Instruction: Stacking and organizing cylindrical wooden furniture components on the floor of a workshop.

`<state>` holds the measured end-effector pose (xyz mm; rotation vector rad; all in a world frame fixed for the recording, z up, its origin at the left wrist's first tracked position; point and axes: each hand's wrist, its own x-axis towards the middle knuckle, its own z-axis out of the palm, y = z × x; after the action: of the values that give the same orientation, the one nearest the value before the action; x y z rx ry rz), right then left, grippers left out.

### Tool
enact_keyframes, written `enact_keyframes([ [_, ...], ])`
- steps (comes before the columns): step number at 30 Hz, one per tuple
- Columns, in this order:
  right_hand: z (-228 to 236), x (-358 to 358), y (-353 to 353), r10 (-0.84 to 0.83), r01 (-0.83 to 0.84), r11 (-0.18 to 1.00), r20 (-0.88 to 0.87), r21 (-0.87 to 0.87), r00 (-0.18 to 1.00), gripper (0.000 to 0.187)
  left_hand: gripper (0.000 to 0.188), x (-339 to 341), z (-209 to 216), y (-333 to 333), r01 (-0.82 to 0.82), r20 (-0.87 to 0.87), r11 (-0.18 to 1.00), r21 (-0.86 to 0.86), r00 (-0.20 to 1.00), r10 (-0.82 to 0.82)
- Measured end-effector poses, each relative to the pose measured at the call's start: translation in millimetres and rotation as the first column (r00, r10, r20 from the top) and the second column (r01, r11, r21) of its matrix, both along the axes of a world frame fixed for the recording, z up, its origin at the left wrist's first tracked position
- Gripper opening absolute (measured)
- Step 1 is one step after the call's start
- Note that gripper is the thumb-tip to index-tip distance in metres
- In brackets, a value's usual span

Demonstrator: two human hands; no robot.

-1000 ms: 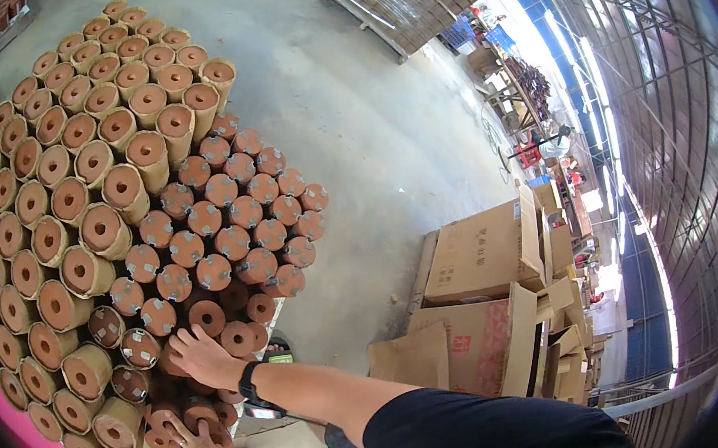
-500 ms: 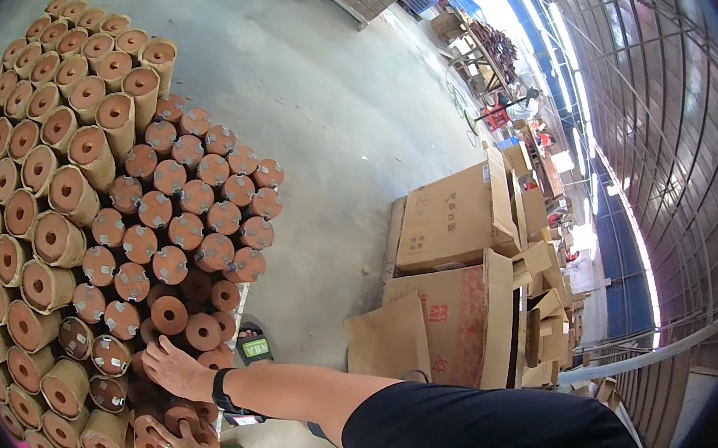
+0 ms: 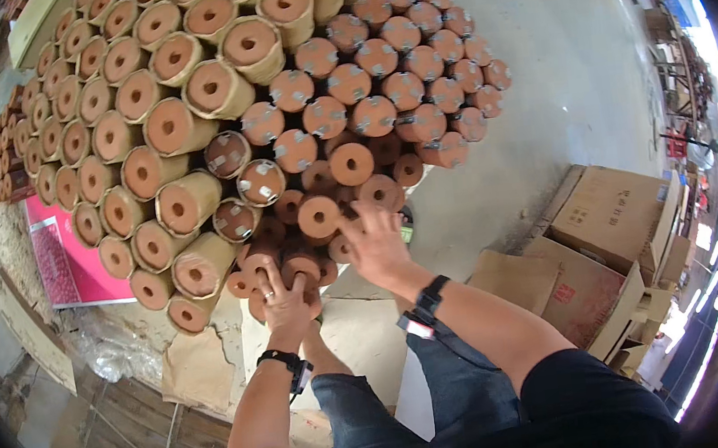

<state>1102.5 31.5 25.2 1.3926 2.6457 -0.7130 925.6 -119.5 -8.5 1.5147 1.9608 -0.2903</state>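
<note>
Currently the left hand [image 3: 284, 297] lies fingers-spread over the ends of small reddish-brown cylindrical rolls [image 3: 301, 269] at the stack's lower edge, pressing rather than grasping. Just right of it, the right hand [image 3: 376, 244] rests open-fingered against neighbouring roll ends; larger tan paper-wrapped rolls [image 3: 186, 203] lie up-left, brown cardboard boxes [image 3: 607, 215] right.
</note>
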Motion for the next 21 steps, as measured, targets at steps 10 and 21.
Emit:
enact_keyframes([
  [10, 0, 0, 26, 0.201, -0.201, 0.979, 0.050, 0.011, 0.978, 0.078, 0.044, 1, 3, -3, -0.049, -0.008, 0.999, -0.021, 0.999, 0.049],
  [21, -23, 1, 30, 0.213, -0.267, 0.953, 0.312, 0.143, 0.926, 0.074, 0.039, -1, 4, -3, -0.029, 0.009, 1.000, -0.012, 1.000, 0.029],
])
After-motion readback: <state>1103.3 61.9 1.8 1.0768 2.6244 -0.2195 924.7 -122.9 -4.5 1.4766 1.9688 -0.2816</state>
